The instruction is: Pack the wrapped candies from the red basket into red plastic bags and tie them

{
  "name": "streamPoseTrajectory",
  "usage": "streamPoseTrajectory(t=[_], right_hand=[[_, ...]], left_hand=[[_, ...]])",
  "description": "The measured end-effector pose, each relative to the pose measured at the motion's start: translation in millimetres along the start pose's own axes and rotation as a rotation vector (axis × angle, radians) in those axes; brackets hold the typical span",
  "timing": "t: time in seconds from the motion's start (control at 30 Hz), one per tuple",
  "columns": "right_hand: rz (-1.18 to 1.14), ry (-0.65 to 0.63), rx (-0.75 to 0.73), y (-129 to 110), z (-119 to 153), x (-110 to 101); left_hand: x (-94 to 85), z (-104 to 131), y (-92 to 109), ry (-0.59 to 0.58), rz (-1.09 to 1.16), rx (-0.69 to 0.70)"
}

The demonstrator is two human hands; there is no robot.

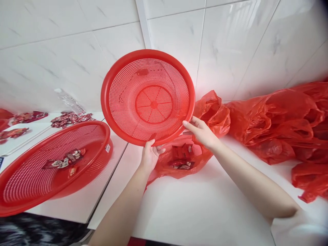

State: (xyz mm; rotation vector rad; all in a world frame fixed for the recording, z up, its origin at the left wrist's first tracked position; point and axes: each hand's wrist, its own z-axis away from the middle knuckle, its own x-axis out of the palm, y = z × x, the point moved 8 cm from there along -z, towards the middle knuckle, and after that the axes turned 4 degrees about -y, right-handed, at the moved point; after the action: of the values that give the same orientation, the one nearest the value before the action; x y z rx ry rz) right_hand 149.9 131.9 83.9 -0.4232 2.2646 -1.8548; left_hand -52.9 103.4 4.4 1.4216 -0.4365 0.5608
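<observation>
A round red plastic colander [153,130] is held up and tilted so its inside faces me; nothing lies in it. My left hand [150,155] grips its lower rim, thumb on the inner side and fingers behind. On the lower right rim, my right hand [201,131] pinches the edge between thumb and fingers. Just below the colander, an open red plastic bag [176,173] rests on the white table [205,208]. Several dark red snack packets [182,153] show inside the bag's mouth.
To the left stands a larger red basket [104,136] with a few packets [66,160] in it. Behind it are a heap of small packets [69,119] and a clear plastic bottle [69,101]. Full red bags [279,119] line the tiled wall [230,48] at right.
</observation>
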Motion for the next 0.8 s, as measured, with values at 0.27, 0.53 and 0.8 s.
streamPoseTrajectory(t=[0.27, 0.53, 0.8], right_hand=[[-0.4, 0.05, 0.047, -21.0, 11.0, -2.8], [-0.334, 0.127, -0.032, -67.2, 29.4, -31.3], [-0.21, 0.114, -0.109, -91.4, 40.5, -39.3]], left_hand=[[-7.5, -1.8, 47.8, -0.043, -0.081, 0.364], [-100.9, 4.1, 98.1, 0.703, -0.079, 0.59], [-73.7, 7.2, 84.8, 0.621, -0.252, 0.636]])
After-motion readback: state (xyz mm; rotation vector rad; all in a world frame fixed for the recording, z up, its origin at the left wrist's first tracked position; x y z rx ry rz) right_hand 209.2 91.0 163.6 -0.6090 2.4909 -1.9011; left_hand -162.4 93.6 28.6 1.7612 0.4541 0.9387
